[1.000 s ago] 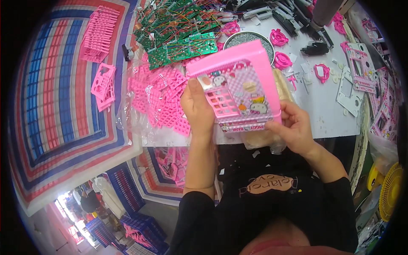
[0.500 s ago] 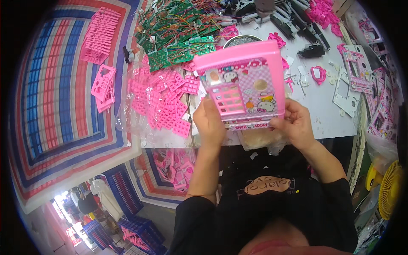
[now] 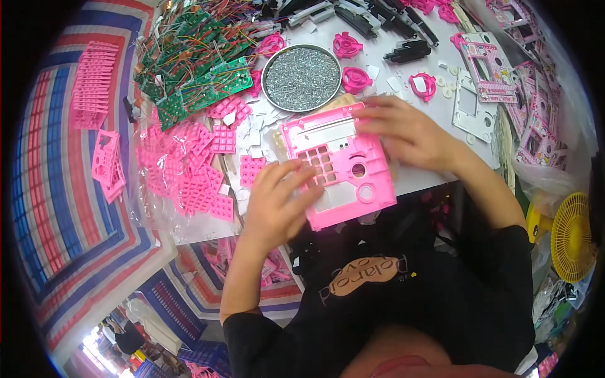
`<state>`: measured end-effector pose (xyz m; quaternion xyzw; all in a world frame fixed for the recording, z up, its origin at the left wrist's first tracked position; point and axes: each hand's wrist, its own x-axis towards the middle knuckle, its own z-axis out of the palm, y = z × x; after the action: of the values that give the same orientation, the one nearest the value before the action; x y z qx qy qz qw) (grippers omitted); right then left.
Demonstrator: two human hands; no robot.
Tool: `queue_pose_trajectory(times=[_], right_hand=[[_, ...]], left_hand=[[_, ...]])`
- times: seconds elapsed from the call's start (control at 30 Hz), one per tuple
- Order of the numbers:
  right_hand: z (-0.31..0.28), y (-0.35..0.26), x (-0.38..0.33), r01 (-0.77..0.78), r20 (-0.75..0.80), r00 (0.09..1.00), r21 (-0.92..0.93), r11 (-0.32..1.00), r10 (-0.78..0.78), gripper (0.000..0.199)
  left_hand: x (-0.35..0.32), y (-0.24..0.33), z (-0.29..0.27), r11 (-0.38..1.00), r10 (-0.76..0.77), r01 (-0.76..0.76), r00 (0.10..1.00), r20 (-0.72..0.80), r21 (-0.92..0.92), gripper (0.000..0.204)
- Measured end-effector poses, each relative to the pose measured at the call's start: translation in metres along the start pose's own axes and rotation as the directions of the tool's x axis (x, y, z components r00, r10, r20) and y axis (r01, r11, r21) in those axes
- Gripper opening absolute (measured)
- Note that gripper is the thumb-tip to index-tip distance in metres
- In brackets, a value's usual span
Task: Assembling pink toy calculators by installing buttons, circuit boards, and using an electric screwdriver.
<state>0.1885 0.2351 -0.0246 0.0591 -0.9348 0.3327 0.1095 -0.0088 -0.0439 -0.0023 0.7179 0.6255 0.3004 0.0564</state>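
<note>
A pink plastic piggy bank panel (image 3: 377,165) lies at the table's near edge, inner side up. Its grid of square keypad openings, round holes and raised bosses show. My left hand (image 3: 274,205) rests at the panel's left side, fingers spread over the edge next to the grid. My right hand (image 3: 406,132), slightly blurred, reaches over the upper right corner with its fingers stretched out. Beyond the panel stands a round metal dish full of small screws (image 3: 301,79). Pink keypad pieces (image 3: 189,165) lie in a heap to the left.
Green circuit boards with wires (image 3: 201,79) pile up at the far left. Black parts (image 3: 406,51) and pink rings (image 3: 357,80) lie farther back. Printed panels (image 3: 488,69) are at the right, above a yellow fan (image 3: 572,236). Stacked pink panels (image 3: 94,85) sit on striped cloth.
The panel, earlier held up by both hands with its printed face showing, is now turned over and lowered to the table edge. Both hands have loosened and spread; the view has shifted.
</note>
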Motion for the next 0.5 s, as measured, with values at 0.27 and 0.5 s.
queue_pose_trajectory(times=[0.27, 0.5], right_hand=[[0.000, 0.005, 0.021, 0.093, 0.126, 0.989, -0.125, 0.988, -0.077, 0.066], [-0.015, -0.006, 0.036, 0.049, 0.259, 0.966, -0.222, 0.974, 0.011, 0.065]], left_hand=[[0.000, 0.016, 0.001, 0.989, -0.118, 0.130, 0.981, 0.155, -0.067, 0.046], [0.011, 0.019, 0.000, 0.981, -0.185, 0.192, 0.973, 0.136, -0.039, 0.047]])
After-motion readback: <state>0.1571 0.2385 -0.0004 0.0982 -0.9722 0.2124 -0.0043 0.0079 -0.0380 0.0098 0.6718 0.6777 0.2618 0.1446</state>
